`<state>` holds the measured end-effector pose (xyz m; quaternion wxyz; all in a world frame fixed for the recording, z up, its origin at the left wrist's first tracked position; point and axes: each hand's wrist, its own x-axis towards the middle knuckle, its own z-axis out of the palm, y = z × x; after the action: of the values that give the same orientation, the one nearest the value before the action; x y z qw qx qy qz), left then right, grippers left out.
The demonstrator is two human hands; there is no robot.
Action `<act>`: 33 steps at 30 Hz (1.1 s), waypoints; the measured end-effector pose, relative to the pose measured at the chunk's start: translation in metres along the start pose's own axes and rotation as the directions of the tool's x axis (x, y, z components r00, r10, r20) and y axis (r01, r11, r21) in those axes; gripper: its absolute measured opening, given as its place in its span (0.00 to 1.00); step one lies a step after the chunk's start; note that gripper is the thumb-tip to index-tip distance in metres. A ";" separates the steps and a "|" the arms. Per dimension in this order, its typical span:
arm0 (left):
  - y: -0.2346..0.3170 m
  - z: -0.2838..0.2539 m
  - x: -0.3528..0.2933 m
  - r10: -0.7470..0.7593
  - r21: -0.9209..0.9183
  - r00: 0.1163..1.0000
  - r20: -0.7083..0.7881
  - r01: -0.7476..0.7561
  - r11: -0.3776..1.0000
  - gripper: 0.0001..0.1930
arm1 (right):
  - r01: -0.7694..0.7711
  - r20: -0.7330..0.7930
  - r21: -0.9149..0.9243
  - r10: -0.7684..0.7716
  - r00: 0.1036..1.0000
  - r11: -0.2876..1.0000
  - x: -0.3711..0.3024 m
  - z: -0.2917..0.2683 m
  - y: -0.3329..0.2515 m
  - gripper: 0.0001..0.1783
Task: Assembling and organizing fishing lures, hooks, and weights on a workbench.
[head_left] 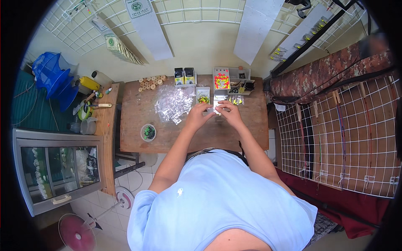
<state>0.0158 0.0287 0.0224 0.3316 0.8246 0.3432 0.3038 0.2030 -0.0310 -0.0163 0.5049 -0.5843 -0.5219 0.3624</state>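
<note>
My left hand [198, 116] and my right hand [230, 113] meet over the table, fingers pinched. Between the fingertips is a small, pale, shiny plastic bag [216, 110]; its contents are too small to make out. Just beyond my left hand stands a white box [202, 90] with small yellow-and-black pieces in it. A whitish stack or box [220, 96] lies past my fingertips. Small bags with yellow pieces [236, 100] lie beyond my right hand. Left of my left hand spreads a pile of clear little plastic bags [173, 103].
On the wooden table [167, 144] are a tub of green pieces [148, 132], wooden spools [151, 83], a box of black-and-yellow packets [184, 77], a tray of red and yellow pieces [221, 78] and a grey organiser [244, 75]. A wire rack [335, 142] stands right, a glass-front cabinet [60, 167] left.
</note>
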 end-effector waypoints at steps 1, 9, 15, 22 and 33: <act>-0.001 0.000 -0.001 -0.001 0.021 1.000 -0.021 0.002 1.000 0.19 | -0.036 -0.013 0.053 0.037 0.999 0.998 0.000 0.001 0.000 0.09; 0.002 0.001 -0.001 -0.091 0.099 0.995 -0.051 0.096 0.991 0.19 | -0.173 -0.038 0.140 0.180 0.983 0.975 -0.002 0.001 -0.001 0.12; -0.006 0.003 -0.003 -0.093 0.032 0.994 -0.060 0.095 0.995 0.20 | -0.270 0.096 0.177 0.257 0.962 0.946 -0.004 -0.005 0.003 0.11; -0.016 0.011 -0.008 -0.224 -0.172 0.974 0.044 0.228 0.958 0.21 | -0.065 0.219 -0.094 0.085 0.972 0.993 -0.003 -0.011 -0.003 0.13; -0.027 0.019 -0.005 0.054 0.076 0.998 -0.022 -0.052 0.996 0.20 | -0.360 0.358 0.079 0.310 0.881 0.930 -0.005 -0.003 0.014 0.24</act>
<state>0.0170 0.0325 -0.0106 0.2881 0.8416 0.3362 0.3092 0.2082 -0.0358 -0.0297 0.3775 -0.5566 -0.4646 0.5761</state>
